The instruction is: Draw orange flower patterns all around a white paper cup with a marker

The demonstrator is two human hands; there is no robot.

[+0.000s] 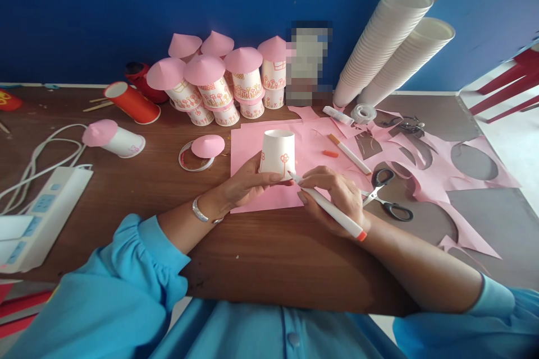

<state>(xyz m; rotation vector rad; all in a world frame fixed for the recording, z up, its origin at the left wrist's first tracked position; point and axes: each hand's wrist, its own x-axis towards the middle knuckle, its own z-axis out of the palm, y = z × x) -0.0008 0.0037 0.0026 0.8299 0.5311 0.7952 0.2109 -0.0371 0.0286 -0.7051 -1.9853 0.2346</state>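
My left hand [249, 184] grips a white paper cup [273, 151] near its lower end, the cup standing roughly upright over pink paper [248, 148]. Orange-red flower drawings show on the cup's side. Between the fingers of my right hand [337, 196] is a white marker [332, 212] with an orange-red end, its tip close to the stem of the front flower; I cannot tell whether it touches. An orange-red marker cap [330, 153] lies on the pink paper, and a second marker [353, 158] with an orange cap rests to its right.
Decorated cups with pink cone roofs [205, 70] stand at the back. Two tall cup stacks [383, 39] lean against the blue wall. Scissors [385, 196], clear tape [363, 114] and pink scraps [467, 162] lie right. A power strip [53, 213] and a red cup [132, 104] are left.
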